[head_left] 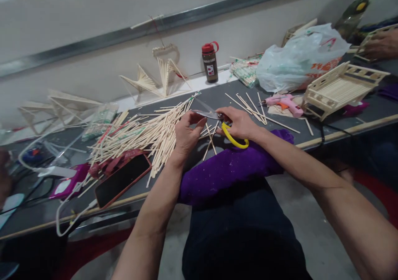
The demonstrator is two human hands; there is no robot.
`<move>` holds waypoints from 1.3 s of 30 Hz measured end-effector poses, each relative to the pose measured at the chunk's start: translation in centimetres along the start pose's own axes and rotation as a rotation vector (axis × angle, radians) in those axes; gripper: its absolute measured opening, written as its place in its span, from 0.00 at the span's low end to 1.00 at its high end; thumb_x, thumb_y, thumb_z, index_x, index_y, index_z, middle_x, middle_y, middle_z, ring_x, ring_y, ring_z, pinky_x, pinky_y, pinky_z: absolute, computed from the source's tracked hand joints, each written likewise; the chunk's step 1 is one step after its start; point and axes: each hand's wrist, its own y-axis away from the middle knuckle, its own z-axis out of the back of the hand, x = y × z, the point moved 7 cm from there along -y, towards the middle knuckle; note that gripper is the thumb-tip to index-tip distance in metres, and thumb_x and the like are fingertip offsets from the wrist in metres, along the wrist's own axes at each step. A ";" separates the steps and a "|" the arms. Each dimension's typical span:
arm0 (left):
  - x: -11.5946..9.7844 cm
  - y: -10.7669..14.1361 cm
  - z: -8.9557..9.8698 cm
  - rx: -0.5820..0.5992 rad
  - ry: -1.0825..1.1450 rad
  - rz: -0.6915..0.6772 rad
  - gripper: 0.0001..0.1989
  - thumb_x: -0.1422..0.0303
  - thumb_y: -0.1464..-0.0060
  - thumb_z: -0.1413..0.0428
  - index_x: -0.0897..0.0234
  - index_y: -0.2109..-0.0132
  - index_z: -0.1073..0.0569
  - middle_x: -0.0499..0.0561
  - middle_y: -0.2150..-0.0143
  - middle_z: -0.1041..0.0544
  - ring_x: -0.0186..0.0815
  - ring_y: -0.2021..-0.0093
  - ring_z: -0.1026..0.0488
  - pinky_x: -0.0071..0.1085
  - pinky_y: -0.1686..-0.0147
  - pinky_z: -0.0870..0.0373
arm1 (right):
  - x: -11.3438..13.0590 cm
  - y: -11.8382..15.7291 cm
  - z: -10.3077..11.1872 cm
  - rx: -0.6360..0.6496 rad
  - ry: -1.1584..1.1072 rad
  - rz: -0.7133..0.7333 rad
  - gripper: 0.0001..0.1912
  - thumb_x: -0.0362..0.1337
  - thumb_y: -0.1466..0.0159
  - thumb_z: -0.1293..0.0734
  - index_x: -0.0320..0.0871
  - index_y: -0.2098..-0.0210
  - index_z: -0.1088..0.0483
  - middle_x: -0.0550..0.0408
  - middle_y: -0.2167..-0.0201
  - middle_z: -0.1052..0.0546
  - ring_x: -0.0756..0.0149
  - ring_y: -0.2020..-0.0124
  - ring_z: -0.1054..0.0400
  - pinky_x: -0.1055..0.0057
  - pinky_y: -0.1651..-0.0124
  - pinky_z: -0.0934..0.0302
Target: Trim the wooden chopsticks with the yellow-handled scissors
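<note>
I record my right hand (238, 123), grip closed on yellow-handled scissors (229, 136), near the desk's (373, 116) front edge; left hand (187, 132) curled beside the blades, hold undeterminable.

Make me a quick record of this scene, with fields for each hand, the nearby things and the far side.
Right hand: holds yellow-handled scissors
Left hand: at the blades; grip unclear
Below the hands: purple cloth
Left side: loose wooden sticks, dark-screened phone
Right side: pink glue gun, stick-built model
Far side: red-lidded bottle
</note>
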 end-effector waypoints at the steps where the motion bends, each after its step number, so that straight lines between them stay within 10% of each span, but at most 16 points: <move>1: 0.1 0.1 -0.2 0.000 0.062 0.021 0.10 0.63 0.45 0.39 0.62 0.58 0.26 0.50 0.64 0.21 0.31 0.66 0.24 0.28 0.62 0.27 | 0.4 0.1 -0.1 0.014 -0.011 0.031 0.29 0.43 0.46 0.27 0.43 0.46 0.32 0.52 0.60 0.27 0.64 0.63 0.33 0.64 0.56 0.37; 11: 0.3 0.8 -1.2 0.091 0.370 0.220 0.10 0.61 0.48 0.37 0.62 0.66 0.25 0.43 0.81 0.31 0.24 0.84 0.39 0.22 0.84 0.43 | 1.7 0.4 -0.2 0.081 -0.013 0.137 0.31 0.46 0.45 0.28 0.46 0.45 0.35 0.50 0.56 0.28 0.60 0.57 0.33 0.61 0.52 0.39; 32: -0.2 1.2 -1.3 0.115 0.193 0.057 0.09 0.61 0.44 0.41 0.62 0.64 0.22 0.49 0.73 0.22 0.30 0.74 0.28 0.25 0.74 0.35 | 2.1 0.6 -0.4 0.119 -0.058 0.193 0.32 0.49 0.45 0.28 0.45 0.44 0.36 0.49 0.55 0.29 0.56 0.55 0.35 0.59 0.51 0.40; 39: -0.2 1.3 -1.3 0.076 0.225 0.051 0.12 0.57 0.42 0.42 0.62 0.64 0.23 0.49 0.74 0.23 0.29 0.76 0.29 0.25 0.76 0.35 | 1.6 0.8 -0.8 0.154 -0.094 0.164 0.28 0.36 0.44 0.33 0.46 0.44 0.36 0.49 0.54 0.28 0.58 0.55 0.34 0.62 0.51 0.39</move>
